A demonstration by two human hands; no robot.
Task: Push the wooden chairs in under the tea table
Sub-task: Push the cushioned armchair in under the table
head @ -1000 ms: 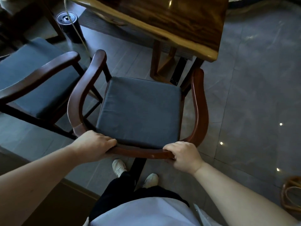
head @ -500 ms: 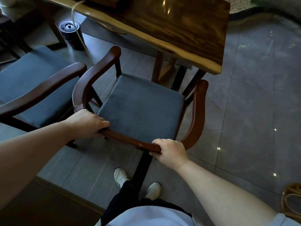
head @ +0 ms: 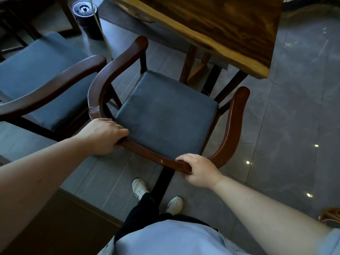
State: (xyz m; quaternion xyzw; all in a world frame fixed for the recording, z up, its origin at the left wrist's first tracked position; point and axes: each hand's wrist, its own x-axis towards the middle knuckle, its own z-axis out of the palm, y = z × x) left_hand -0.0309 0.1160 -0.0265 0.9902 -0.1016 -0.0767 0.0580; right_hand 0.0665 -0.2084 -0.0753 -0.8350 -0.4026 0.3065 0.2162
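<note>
A wooden armchair (head: 232,126) with a curved dark-red back rail and a grey seat cushion (head: 165,115) stands before me, its front near the corner of the tea table (head: 230,32). My left hand (head: 103,135) grips the rail at its left bend. My right hand (head: 200,170) grips the same rail toward its right bend. The seat's front edge sits just short of the table's live-edge slab; the chair's front legs are beside the table's legs. A second wooden chair (head: 55,83) with a grey cushion stands at the left, out from the table.
A black cylindrical bin (head: 86,17) stands on the tiled floor at the upper left, with a thin cord hanging past it. My feet in white shoes (head: 139,186) are behind the chair. A rattan object (head: 329,216) shows at the lower right. A brown step edge runs lower left.
The chair has slid away from me toward the table and turned slightly to the right. Both hands stayed on the back rail and my arms have stretched out.
</note>
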